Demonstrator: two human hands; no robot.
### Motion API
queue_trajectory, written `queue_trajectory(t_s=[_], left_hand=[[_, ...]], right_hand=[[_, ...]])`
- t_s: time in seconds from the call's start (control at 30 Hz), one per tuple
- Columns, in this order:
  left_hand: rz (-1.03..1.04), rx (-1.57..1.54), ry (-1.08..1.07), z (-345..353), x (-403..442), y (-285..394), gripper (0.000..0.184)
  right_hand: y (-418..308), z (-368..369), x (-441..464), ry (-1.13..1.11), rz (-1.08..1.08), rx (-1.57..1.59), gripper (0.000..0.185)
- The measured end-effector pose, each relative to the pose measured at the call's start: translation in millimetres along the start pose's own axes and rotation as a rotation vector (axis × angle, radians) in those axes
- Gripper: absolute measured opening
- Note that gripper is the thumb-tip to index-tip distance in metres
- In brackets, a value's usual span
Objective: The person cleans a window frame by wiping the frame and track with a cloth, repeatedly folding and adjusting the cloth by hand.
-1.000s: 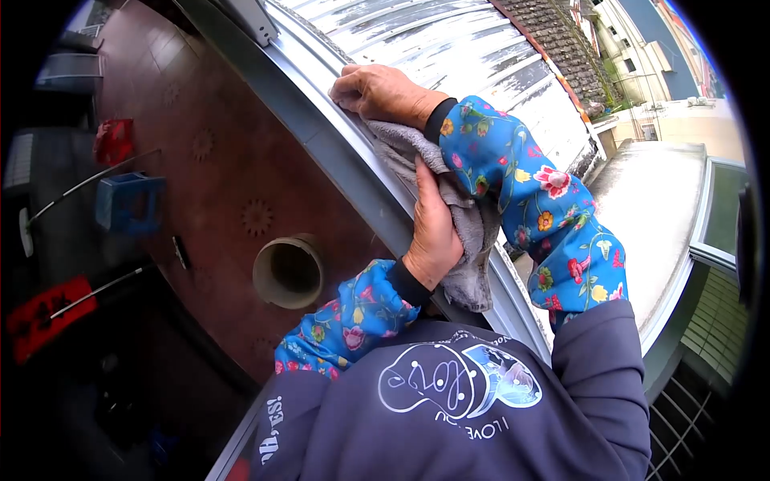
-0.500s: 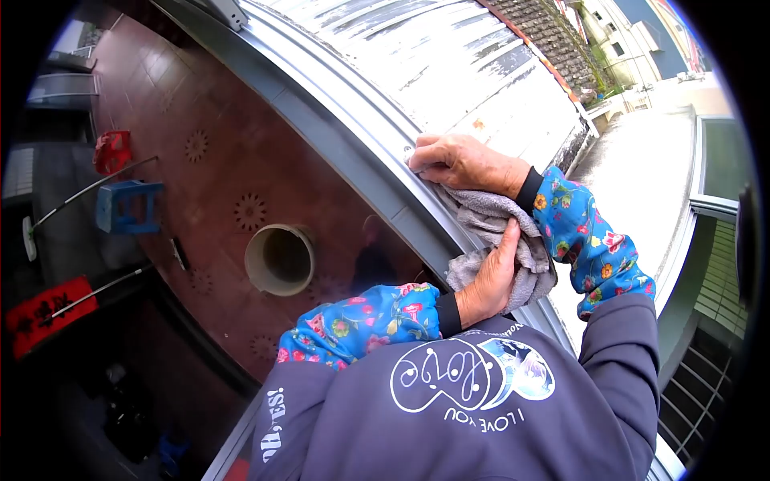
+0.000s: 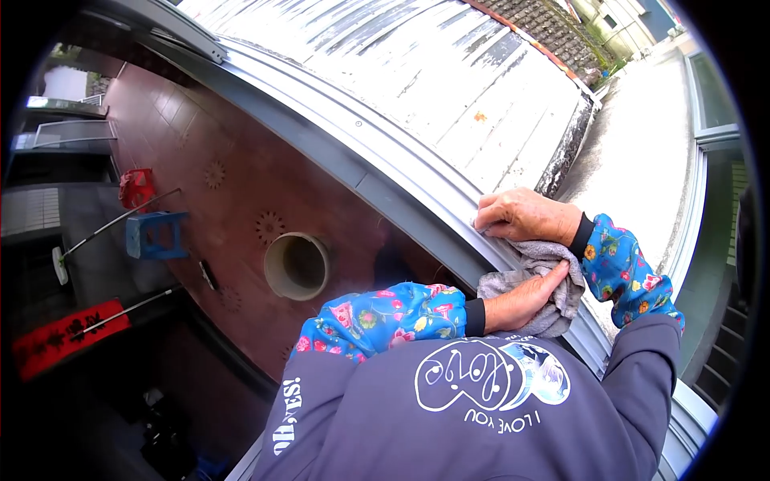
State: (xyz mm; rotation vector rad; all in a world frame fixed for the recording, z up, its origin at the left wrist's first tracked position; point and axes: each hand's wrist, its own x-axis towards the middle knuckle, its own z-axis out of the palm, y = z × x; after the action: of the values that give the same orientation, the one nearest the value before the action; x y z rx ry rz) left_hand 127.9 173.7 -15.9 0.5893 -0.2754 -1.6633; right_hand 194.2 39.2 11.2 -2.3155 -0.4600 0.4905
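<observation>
Pinched around a fold of a grey cloth (image 3: 561,255), my right hand (image 3: 529,215) presses down on the silver metal window track (image 3: 361,132). My left hand (image 3: 525,305) lies close below it, with the bunched rest of the cloth in its grasp and the thumb along the top. The cloth hangs in loose folds between both hands, over the track. Part of my left fingers is hidden in or behind the cloth. Both forearms wear blue flowered sleeve covers (image 3: 385,321).
Left of the frame, a round pale bucket (image 3: 271,268) stands on the reddish tiled floor (image 3: 233,188). Farther off are a blue stool (image 3: 135,236), a red stool (image 3: 138,188) and a long-handled tool (image 3: 120,218). A weathered white roof (image 3: 417,80) lies beyond the track.
My right hand has slid along the track, down and to the right, closer to my body. My left hand and the cloth have shifted the same way, less far. The camera view has turned slightly.
</observation>
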Motion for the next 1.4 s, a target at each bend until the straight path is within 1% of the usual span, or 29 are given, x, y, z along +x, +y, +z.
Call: queue_trajectory(t_s=[0.03, 0.07, 0.1, 0.13, 0.17, 0.2, 0.27, 0.33, 0.37, 0.4, 0.47, 0.57, 0.67, 0.7, 0.73, 0.8, 0.83, 0.87, 0.97, 1.07, 1.1, 1.2, 1.23, 1.33, 1.37, 1.4], left_hand=[[-0.005, 0.128, -0.004, 0.6, -5.2, 6.4, 0.065], [-0.007, 0.254, -0.007, 0.5, -10.2, 14.2, 0.066], [0.072, 0.313, 0.043, 4.8, -15.6, 24.1, 0.067], [0.125, 0.228, 0.063, 6.3, -19.4, 30.4, 0.065], [0.108, 0.135, 0.085, 2.3, -20.5, 35.7, 0.063], [0.086, 0.036, 0.103, -2.6, -22.7, 39.6, 0.061], [0.155, -0.114, 0.115, -15.0, -28.9, 54.3, 0.058], [0.212, -0.237, 0.136, -24.2, -36.3, 75.4, 0.054], [0.26, -0.255, 0.172, -30.2, -38.0, 80.7, 0.056], [0.248, -0.19, 0.252, -36.8, -43.9, 88.0, 0.058], [0.296, -0.221, 0.289, -50.0, -45.6, 91.7, 0.053], [0.397, -0.377, 0.35, -67.9, -41.5, 98.5, 0.05], [0.531, -0.486, 0.345, -77.3, -52.5, 140.4, 0.048], [0.559, -0.505, 0.298, -88.7, -54.9, 150.1, 0.047], [0.533, -0.54, 0.235, -100.9, -60.4, 162.0, 0.046], [0.632, -0.58, 0.242, -118.5, -62.2, 187.5, 0.045], [0.662, -0.598, 0.236, -128.3, -64.1, 201.6, 0.045], [0.69, -0.628, 0.233, -135.9, -66.5, 214.1, 0.046], [0.749, -0.681, 0.297, -150.5, -83.7, 252.0, 0.045], [0.816, -0.696, 0.352, -176.7, -92.7, 278.0, 0.044], [0.819, -0.705, 0.38, -182.9, -96.3, 287.4, 0.043], [0.846, -0.678, 0.455, -192.7, -105.9, 303.6, 0.042], [0.816, -0.717, 0.522, -192.1, -105.9, 306.9, 0.041], [0.84, -0.724, 0.456, -198.5, -99.8, 302.7, 0.041], [0.846, -0.729, 0.462, -199.7, -96.9, 300.3, 0.041], [0.854, -0.735, 0.469, -200.5, -94.8, 298.2, 0.041]], right_hand=[[-3.4, -1.9, -3.3, 0.024, -0.017, -0.016, 0.013], [-4.0, -6.9, -3.8, 0.007, 0.012, -0.008, 0.013], [-4.9, -13.6, -1.3, 0.095, 0.073, 0.154, 0.013], [-7.0, -20.7, 2.2, 0.182, 0.136, 0.318, 0.013], [-5.6, -34.4, 10.8, 0.216, 0.2, 0.452, 0.014], [1.2, -41.5, 23.6, 0.287, 0.188, 0.67, 0.016], [-3.9, -66.1, 54.1, 0.344, 0.136, 0.634, 0.017], [2.0, -65.7, 89.4, 0.363, 0.144, 0.89, 0.018], [-2.2, -67.6, 103.8, 0.362, 0.162, 1.004, 0.016], [-3.5, -69.0, 116.8, 0.341, 0.194, 1.121, 0.016], [1.0, -69.0, 140.1, 0.378, 0.216, 1.164, 0.018], [5.6, -72.7, 177.3, 0.352, 0.221, 1.182, 0.018], [5.9, -84.6, 224.7, 0.346, 0.211, 1.061, 0.017], [8.1, -89.7, 241.8, 0.338, 0.196, 0.944, 0.019], [14.1, -93.1, 261.5, 0.34, 0.175, 0.852, 0.019], [28.7, -100.8, 304.0, 0.346, 0.129, 0.673, 0.02], [32.5, -105.5, 323.9, 0.318, 0.109, 0.644, 0.02], [37.8, -107.3, 345.1, 0.335, 0.123, 0.557, 0.02], [27.4, -117.0, 394.2, 0.361, 0.067, 0.253, 0.022], [23.9, -119.8, 438.4, 0.408, 0.057, 0.057, 0.022], [19.9, -121.2, 450.1, 0.446, 0.024, -0.005, 0.019], [11.4, -123.8, 465.6, 0.461, 0.022, -0.339, 0.017], [9.8, -125.3, 467.3, 0.453, 0.031, -0.457, 0.016], [-4.3, -132.8, 462.6, 0.426, -0.086, -0.538, 0.018], [-7.2, -136.6, 459.3, 0.338, -0.082, -0.545, 0.027], [-9.1, -138.7, 453.8, 0.269, -0.05, -0.567, 0.03]])
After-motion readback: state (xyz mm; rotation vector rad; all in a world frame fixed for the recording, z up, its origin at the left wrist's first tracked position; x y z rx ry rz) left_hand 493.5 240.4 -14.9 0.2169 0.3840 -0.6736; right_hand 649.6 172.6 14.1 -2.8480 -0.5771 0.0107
